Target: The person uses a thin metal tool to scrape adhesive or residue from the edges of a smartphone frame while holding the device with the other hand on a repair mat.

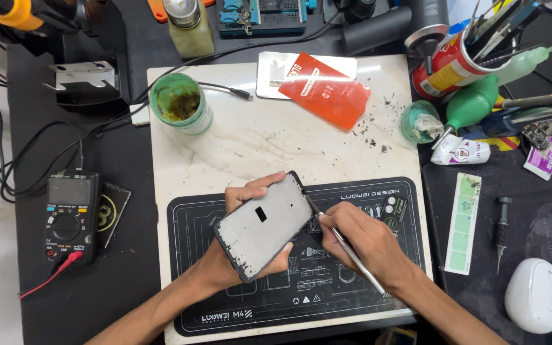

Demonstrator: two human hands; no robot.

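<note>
My left hand (241, 198) holds a grey phone frame (264, 225) with a black rim, tilted, above the black work mat (365, 268). The frame's inner side faces up and shows a small dark rectangular opening. My right hand (359, 239) grips a thin metal tool (352, 255) like a pen. Its tip touches the frame's right edge near the top corner.
A white marble slab (257, 140) lies under the mat. On it are a green-rimmed jar (180, 102), a red packet (327, 92) and dark debris (372, 137). A multimeter (68, 214) sits at left. A red can of tools (455, 61), a green blower (471, 105), a screwdriver (501, 233) and a white oval device (535, 294) are at right.
</note>
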